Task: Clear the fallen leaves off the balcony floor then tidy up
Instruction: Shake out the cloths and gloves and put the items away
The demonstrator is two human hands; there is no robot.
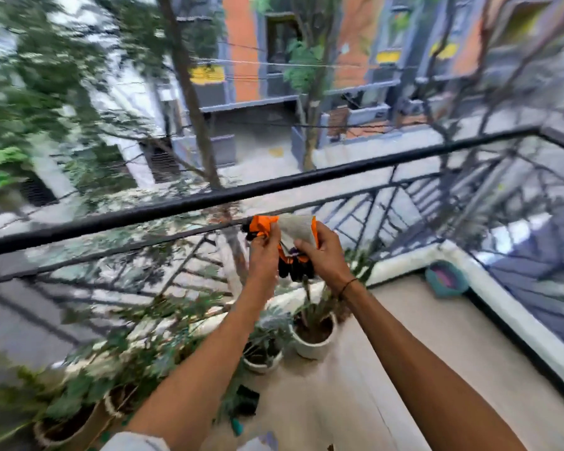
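Note:
A pair of work gloves [295,227], grey knit with orange trim and black fingers, hangs in front of me at railing height. My left hand [265,252] pinches the orange cuff on the left. My right hand [321,252] grips the grey knit part, with the black fingers dangling below. The pale balcony floor [404,353] lies beneath. The picture is blurred, and I cannot make out any leaves on the floor.
A black metal railing [209,198] runs across the view just beyond my hands. Several potted plants stand along the left edge, among them white pots [315,336] and woven pots [69,431]. A teal dustpan-like object [446,279] lies in the far right corner.

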